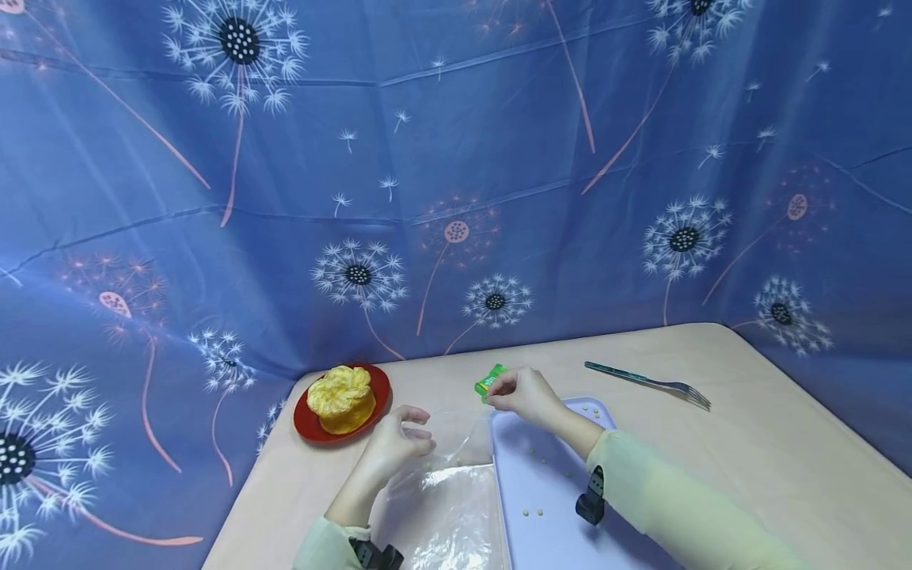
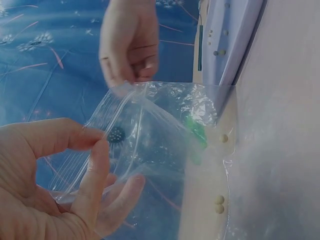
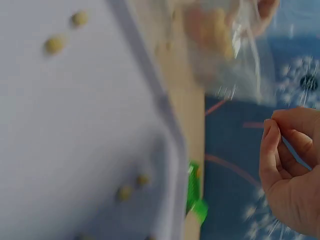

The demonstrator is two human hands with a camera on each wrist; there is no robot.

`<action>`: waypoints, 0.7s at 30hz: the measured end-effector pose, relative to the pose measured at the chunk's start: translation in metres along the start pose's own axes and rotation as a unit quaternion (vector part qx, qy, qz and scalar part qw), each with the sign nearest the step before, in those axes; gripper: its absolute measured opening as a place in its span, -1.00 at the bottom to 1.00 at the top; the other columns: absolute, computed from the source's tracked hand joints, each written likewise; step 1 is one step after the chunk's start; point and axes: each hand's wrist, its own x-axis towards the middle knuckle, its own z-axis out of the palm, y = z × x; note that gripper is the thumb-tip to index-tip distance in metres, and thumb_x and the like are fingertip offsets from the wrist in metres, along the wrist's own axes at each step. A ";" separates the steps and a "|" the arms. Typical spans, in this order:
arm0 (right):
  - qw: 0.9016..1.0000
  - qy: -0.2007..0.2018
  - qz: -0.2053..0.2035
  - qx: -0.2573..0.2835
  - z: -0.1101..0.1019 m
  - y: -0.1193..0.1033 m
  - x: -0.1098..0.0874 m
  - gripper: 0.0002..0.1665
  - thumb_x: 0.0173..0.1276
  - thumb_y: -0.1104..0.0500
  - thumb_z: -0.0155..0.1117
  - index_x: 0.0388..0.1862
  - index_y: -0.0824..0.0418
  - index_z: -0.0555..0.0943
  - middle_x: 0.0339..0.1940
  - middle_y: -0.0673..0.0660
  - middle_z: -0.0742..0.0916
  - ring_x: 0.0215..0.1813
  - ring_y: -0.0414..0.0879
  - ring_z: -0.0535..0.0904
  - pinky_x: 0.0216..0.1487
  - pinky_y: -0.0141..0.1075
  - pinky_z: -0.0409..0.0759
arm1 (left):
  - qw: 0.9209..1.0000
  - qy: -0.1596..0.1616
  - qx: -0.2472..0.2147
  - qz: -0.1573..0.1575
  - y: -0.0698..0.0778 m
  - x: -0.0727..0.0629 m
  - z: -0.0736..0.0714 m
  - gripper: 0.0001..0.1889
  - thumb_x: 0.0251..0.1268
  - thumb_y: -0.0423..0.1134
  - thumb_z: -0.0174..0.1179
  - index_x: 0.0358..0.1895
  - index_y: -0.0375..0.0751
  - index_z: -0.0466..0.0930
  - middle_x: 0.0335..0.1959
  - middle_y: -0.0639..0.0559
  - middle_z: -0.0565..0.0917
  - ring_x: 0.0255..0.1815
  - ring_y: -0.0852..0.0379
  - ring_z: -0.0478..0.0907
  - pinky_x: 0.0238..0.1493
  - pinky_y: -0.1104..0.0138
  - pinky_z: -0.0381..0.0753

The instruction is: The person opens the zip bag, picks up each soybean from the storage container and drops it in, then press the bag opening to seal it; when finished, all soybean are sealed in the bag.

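A clear plastic zip bag (image 2: 160, 135) stands raised between the two hands, its zip strip running from one to the other in the left wrist view. My left hand (image 1: 399, 439) pinches its edge between thumb and forefinger, with other fingers behind the film. At the bag's far corner, the thumb and forefinger of my right hand (image 1: 523, 393) come together in a pinch. Small yellowish balls (image 2: 220, 200) show at the bag's lower side. More balls (image 3: 54, 44) lie scattered on the lilac tray (image 1: 509, 459) below the right forearm.
At the back left, a yellow cake (image 1: 342, 400) sits on a red plate (image 1: 382, 388). Behind the right hand lies a small green packet (image 1: 488, 381). A fork (image 1: 648, 381) with a dark green handle rests at the back right. A blue dandelion-print curtain (image 1: 442, 158) hangs behind the table.
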 end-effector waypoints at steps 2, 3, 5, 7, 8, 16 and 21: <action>1.000 -0.014 -0.013 0.009 0.007 -0.009 0.002 -0.96 0.25 0.29 0.49 -0.32 0.24 0.78 -0.38 -0.03 0.76 -0.32 -0.17 0.65 -0.29 -0.33 0.66 | 1.000 0.000 -0.001 -0.001 0.000 0.001 0.001 -0.51 0.00 -0.48 0.40 0.07 -0.48 0.53 -0.15 -0.27 0.71 -0.15 -0.09 0.73 -0.22 0.20 0.75; 0.999 -0.021 -0.022 0.012 0.011 -0.012 0.003 -0.96 0.25 0.30 0.50 -0.32 0.23 0.78 -0.38 -0.02 0.77 -0.33 -0.18 0.65 -0.29 -0.34 0.66 | 1.000 -0.001 -0.001 0.000 0.000 0.001 0.001 -0.51 0.00 -0.48 0.40 0.07 -0.48 0.53 -0.16 -0.28 0.71 -0.15 -0.09 0.73 -0.23 0.19 0.75; 0.998 -0.034 -0.044 0.013 0.017 -0.017 0.006 -0.96 0.23 0.33 0.51 -0.35 0.22 0.78 -0.38 -0.01 0.78 -0.34 -0.19 0.65 -0.29 -0.35 0.66 | 1.000 -0.001 -0.004 0.001 -0.001 0.001 0.001 -0.52 0.00 -0.49 0.40 0.06 -0.48 0.53 -0.16 -0.27 0.70 -0.15 -0.10 0.73 -0.23 0.19 0.75; 0.997 -0.048 -0.062 0.013 0.022 -0.022 0.007 -0.94 0.23 0.34 0.51 -0.37 0.21 0.78 -0.39 -0.01 0.79 -0.36 -0.22 0.66 -0.29 -0.36 0.66 | 1.000 -0.003 -0.005 0.002 -0.001 0.001 0.002 -0.54 0.01 -0.49 0.39 0.05 -0.47 0.53 -0.14 -0.28 0.69 -0.15 -0.10 0.73 -0.23 0.19 0.75; 0.996 -0.056 -0.071 0.010 0.024 -0.023 0.008 -0.94 0.23 0.34 0.51 -0.37 0.21 0.79 -0.39 -0.03 0.79 -0.36 -0.24 0.66 -0.29 -0.36 0.65 | 1.000 -0.004 -0.006 0.003 0.000 0.001 0.002 -0.54 0.02 -0.49 0.39 0.05 -0.46 0.53 -0.12 -0.28 0.68 -0.15 -0.10 0.72 -0.22 0.18 0.75; 0.993 -0.071 -0.088 -0.016 0.027 -0.026 0.005 -0.93 0.24 0.31 0.51 -0.31 0.18 0.82 -0.35 -0.03 0.81 -0.35 -0.25 0.63 -0.30 -0.38 0.62 | 1.000 -0.007 -0.006 0.002 0.001 0.001 0.003 -0.54 0.03 -0.48 0.40 0.06 -0.46 0.53 -0.10 -0.25 0.68 -0.16 -0.09 0.73 -0.21 0.18 0.75; 0.997 -0.047 -0.062 -0.003 0.011 -0.019 0.004 -0.89 0.32 0.26 0.45 -0.19 0.20 0.81 -0.23 0.03 0.81 -0.22 -0.11 0.69 -0.17 -0.34 0.67 | 1.000 -0.005 -0.010 0.000 0.001 0.001 0.003 -0.52 0.01 -0.48 0.40 0.07 -0.49 0.53 -0.12 -0.27 0.68 -0.17 -0.07 0.72 -0.22 0.18 0.75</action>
